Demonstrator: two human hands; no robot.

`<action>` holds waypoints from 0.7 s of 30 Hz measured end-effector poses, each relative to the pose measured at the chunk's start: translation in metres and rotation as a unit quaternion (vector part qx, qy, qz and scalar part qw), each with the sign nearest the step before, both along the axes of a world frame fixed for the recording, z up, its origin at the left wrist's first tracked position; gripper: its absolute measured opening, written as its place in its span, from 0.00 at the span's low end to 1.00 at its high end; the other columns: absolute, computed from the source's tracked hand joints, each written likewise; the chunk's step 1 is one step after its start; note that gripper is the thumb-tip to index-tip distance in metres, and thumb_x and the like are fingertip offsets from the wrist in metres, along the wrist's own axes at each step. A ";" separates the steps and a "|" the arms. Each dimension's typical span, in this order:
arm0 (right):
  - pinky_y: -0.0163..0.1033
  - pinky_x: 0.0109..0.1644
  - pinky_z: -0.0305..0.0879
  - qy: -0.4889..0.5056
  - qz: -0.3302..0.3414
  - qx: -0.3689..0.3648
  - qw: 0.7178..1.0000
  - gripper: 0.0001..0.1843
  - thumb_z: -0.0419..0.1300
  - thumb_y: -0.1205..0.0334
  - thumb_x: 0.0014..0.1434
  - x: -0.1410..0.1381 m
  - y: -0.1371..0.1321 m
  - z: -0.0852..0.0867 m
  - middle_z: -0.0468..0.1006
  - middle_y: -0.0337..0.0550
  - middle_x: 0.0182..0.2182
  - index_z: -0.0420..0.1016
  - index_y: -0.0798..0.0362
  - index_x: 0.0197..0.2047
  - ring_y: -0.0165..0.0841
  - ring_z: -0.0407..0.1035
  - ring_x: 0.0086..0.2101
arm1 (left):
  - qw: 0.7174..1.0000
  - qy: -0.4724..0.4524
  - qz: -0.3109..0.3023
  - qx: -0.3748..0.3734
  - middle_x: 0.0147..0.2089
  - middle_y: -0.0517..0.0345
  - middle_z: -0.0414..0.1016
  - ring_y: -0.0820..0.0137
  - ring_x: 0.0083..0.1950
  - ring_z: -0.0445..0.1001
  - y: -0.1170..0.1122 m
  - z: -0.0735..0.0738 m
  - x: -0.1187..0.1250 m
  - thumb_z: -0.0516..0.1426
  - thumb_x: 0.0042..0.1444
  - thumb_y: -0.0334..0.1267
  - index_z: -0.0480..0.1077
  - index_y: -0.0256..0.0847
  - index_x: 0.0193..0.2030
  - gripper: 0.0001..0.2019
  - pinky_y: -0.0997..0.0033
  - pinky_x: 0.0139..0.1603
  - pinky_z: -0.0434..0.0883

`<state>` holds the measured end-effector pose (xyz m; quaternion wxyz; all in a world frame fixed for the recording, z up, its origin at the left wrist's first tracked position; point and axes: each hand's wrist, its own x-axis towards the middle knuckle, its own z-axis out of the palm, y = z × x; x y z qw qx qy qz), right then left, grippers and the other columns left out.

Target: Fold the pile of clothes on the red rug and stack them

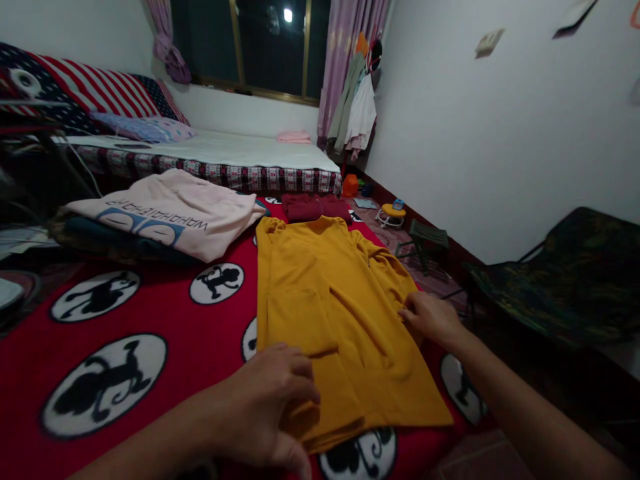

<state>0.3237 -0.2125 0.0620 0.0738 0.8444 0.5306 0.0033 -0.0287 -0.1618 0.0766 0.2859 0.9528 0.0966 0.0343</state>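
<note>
Fingers of your left hand [270, 400] are parted and loosely bent, the thumb standing well away from them, at the near left part of the mustard garment [360, 320]; you cannot tell from this angle whether they touch the cloth. The garment lies flat in front of you, with a folded layer along its left part and its near hem spread wide. At its right edge, your right hand [430, 317] has its fingertips closed on the fabric, pinching it. Under the garment you have a red blanket [175, 320] with black figures in white ovals. To the garment's right stands a dark patterned chair [575, 280]. Beyond its far left corner you see a pale pink garment [220, 207] with blue printing and lettering, lying over darker cloth. Just past the garment's far end is a folded dark red cloth [315, 208]. Off its far right are a green stool [429, 237] and, farther from you, a yellow-topped stool [393, 211]. Well beyond it stretches a bed [235, 148], with hanging clothes [363, 113] past its far right and a dark window [270, 47] behind.
</note>
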 end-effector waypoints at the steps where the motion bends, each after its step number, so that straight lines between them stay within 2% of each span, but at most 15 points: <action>1: 0.38 0.32 0.54 0.002 -0.002 0.003 1.000 0.12 0.56 0.52 0.59 0.000 -0.001 -0.001 0.79 0.46 0.38 0.74 0.52 0.37 0.42 0.73 0.40 | 1.000 0.019 -0.004 0.002 0.39 0.58 0.72 0.67 0.41 0.69 -0.006 0.001 -0.002 0.66 0.43 0.53 0.73 0.43 0.33 0.18 0.70 0.38 0.64; 4: 0.38 0.32 0.55 -0.001 0.003 0.033 0.999 0.12 0.56 0.52 0.59 -0.002 -0.005 -0.002 0.77 0.46 0.39 0.73 0.52 0.38 0.40 0.73 0.39 | 0.999 0.039 0.013 0.029 0.39 0.59 0.71 0.69 0.40 0.69 -0.019 -0.002 -0.003 0.60 0.55 0.39 0.70 0.42 0.31 0.05 0.71 0.39 0.63; 7: 0.38 0.34 0.58 -0.026 0.027 0.124 0.992 0.12 0.55 0.52 0.61 -0.010 -0.008 -0.002 0.75 0.47 0.43 0.73 0.51 0.41 0.39 0.72 0.40 | 0.998 0.044 0.026 0.024 0.37 0.59 0.72 0.72 0.37 0.69 -0.021 -0.005 -0.001 0.54 0.57 0.30 0.69 0.41 0.31 0.06 0.74 0.34 0.63; 10: 0.38 0.37 0.60 0.004 0.074 0.168 0.983 0.14 0.54 0.51 0.62 -0.019 -0.010 -0.006 0.76 0.46 0.42 0.71 0.51 0.43 0.38 0.72 0.40 | 0.998 0.061 0.025 -0.020 0.37 0.60 0.73 0.73 0.35 0.70 -0.019 0.002 -0.002 0.54 0.55 0.28 0.69 0.42 0.31 0.06 0.77 0.32 0.62; 13: 0.39 0.41 0.62 0.066 0.126 0.152 0.978 0.18 0.56 0.52 0.61 -0.026 -0.006 -0.013 0.75 0.47 0.46 0.67 0.52 0.51 0.38 0.71 0.44 | 0.996 0.078 0.029 -0.043 0.36 0.60 0.74 0.73 0.35 0.71 -0.018 0.013 -0.005 0.55 0.53 0.27 0.70 0.42 0.32 0.06 0.78 0.31 0.63; 15: 0.39 0.43 0.62 0.087 0.126 0.141 0.978 0.21 0.57 0.53 0.60 -0.029 0.001 -0.016 0.75 0.48 0.48 0.64 0.52 0.55 0.39 0.71 0.45 | 0.993 0.094 0.031 -0.057 0.35 0.59 0.75 0.73 0.32 0.71 -0.019 0.018 -0.007 0.55 0.54 0.28 0.71 0.42 0.33 0.06 0.78 0.29 0.63; 18: 0.40 0.41 0.62 0.084 0.101 0.132 0.983 0.19 0.56 0.52 0.61 -0.030 0.021 -0.015 0.76 0.48 0.44 0.67 0.52 0.52 0.40 0.71 0.42 | 0.989 0.113 0.037 -0.084 0.34 0.59 0.77 0.73 0.31 0.72 -0.018 0.021 -0.012 0.55 0.54 0.30 0.73 0.42 0.34 0.06 0.78 0.28 0.63; 21: 0.40 0.42 0.62 0.060 0.111 0.139 0.982 0.16 0.56 0.53 0.62 -0.031 0.054 -0.011 0.76 0.49 0.44 0.69 0.52 0.49 0.40 0.71 0.43 | 0.979 0.138 0.035 -0.147 0.31 0.62 0.77 0.74 0.29 0.72 -0.008 0.020 -0.014 0.58 0.51 0.32 0.75 0.42 0.33 0.04 0.80 0.26 0.63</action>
